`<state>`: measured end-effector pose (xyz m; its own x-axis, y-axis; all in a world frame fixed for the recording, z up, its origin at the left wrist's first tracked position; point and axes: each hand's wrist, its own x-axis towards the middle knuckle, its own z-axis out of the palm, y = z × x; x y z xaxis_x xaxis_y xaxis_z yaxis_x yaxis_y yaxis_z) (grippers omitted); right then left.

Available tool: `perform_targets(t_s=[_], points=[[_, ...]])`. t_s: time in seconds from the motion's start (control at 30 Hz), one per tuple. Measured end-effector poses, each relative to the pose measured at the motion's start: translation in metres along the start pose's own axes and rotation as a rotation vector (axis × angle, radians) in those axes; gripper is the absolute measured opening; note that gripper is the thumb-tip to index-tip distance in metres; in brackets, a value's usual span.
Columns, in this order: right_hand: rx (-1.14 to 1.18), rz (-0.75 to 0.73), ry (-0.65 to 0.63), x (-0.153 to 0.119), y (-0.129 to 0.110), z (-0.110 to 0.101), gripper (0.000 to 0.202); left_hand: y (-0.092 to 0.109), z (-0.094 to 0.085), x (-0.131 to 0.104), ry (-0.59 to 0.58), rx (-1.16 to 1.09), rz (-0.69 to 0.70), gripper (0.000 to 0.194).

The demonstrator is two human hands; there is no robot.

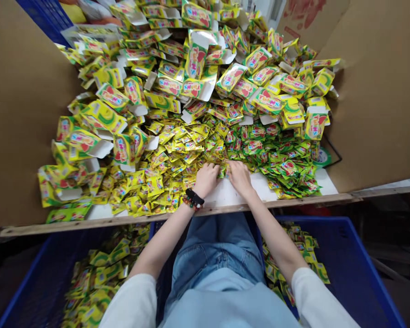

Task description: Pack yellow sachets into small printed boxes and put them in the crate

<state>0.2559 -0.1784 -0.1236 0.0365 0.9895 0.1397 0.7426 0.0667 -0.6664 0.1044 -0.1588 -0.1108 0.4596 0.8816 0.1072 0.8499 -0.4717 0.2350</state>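
Note:
My left hand point(207, 178), with a dark band and beads at the wrist, rests at the front edge of a heap of small yellow packets point(171, 159). Just to its right, my right hand point(238, 176) is beside a pile of green packets point(289, 166). Both hands have curled fingers and nearly meet over a few small packets; what each one grips is hidden or too small to name. Bare white table surface point(225, 195) shows beneath and between the wrists.
Open yellow-green boxes point(196, 59) are heaped behind the packets. Cardboard walls point(379, 100) stand on both sides. A wooden edge point(105, 224) runs along the table front. Below it, a blue crate point(341, 255) at the right and another point(37, 278) at the left hold filled boxes.

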Motion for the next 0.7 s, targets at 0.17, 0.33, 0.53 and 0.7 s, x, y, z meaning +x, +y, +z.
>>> perform_targets(t_s=[0.17, 0.33, 0.53, 0.7], points=[[0.088, 0.109, 0.035, 0.010, 0.004, 0.002, 0.028, -0.017, 0.003, -0.021, 0.281, -0.565, -0.251, 0.009], [0.470, 0.192, 0.048, -0.031, 0.008, -0.008, 0.015, -0.004, 0.013, -0.046, 0.534, -1.365, -0.505, 0.026], [1.329, 0.355, 0.117, -0.066, -0.030, 0.007, 0.036, 0.038, 0.018, -0.054, 0.566, -1.680, -0.626, 0.035], [1.249, 0.327, 0.177, -0.066, -0.032, -0.004, 0.035, 0.039, 0.012, -0.061, 0.449, -1.663, -0.610, 0.037]])
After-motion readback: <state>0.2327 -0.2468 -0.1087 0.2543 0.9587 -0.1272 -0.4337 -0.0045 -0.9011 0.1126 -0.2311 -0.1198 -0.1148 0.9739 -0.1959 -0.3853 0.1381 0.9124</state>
